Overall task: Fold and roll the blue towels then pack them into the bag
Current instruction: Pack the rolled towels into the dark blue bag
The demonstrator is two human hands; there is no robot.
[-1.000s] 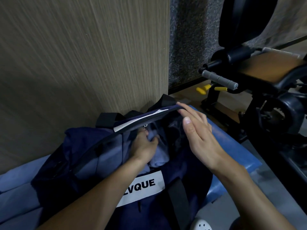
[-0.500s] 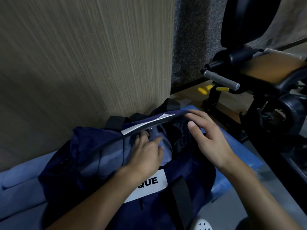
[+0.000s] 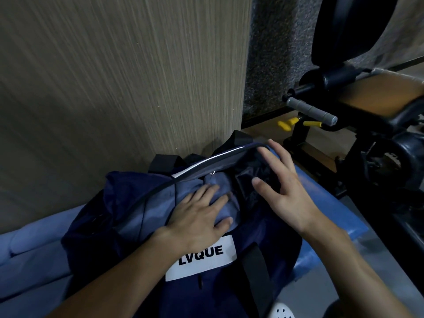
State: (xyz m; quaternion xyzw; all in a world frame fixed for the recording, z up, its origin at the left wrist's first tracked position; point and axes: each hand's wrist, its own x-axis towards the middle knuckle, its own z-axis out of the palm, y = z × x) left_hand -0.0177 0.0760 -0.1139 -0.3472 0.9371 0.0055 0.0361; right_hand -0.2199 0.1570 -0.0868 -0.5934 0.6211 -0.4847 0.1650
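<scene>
While the left hand [image 3: 197, 218] presses the towel [image 3: 218, 180] flat, right hand [image 3: 286, 198] hovers open over bag [image 3: 119, 193] labelled LVQUE.

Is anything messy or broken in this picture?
Nothing looks broken or spilled. The only untidy bit is the blue towel in the open bag: it bulges up in a crumpled lump under the flat left hand instead of sitting as a neat roll. The right hand is open at the bag's rim.
</scene>
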